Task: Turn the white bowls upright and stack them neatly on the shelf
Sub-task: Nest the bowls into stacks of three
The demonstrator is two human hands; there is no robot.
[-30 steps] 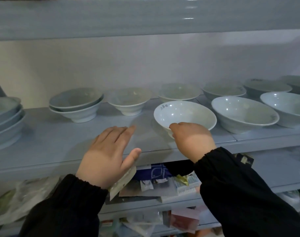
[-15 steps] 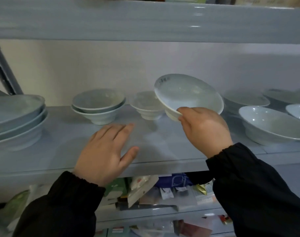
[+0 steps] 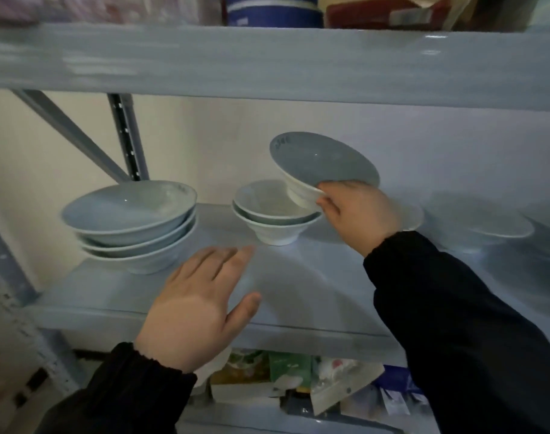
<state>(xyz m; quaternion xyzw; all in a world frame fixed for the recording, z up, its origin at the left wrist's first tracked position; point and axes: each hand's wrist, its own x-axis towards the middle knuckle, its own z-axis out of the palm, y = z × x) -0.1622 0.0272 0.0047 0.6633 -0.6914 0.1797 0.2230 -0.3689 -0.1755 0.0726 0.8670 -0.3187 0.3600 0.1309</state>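
The white bowl [image 3: 324, 166] hangs tilted, mouth toward the viewer, just above and right of the two-bowl stack [image 3: 275, 214]; the right hand [image 3: 358, 211], the nearer one, pinches its lower rim; the left hand [image 3: 201, 296], fingers straight and flat, hovers over the shelf [image 3: 298, 292].

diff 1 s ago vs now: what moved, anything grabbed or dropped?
The right hand, already gripping the white bowl by its rim, lifted it off the shelf and carried it left. The bowl is now tilted over the two-bowl stack and has not been let go. Unchanged: the left hand stays open at the shelf front, and the stack still holds two bowls.
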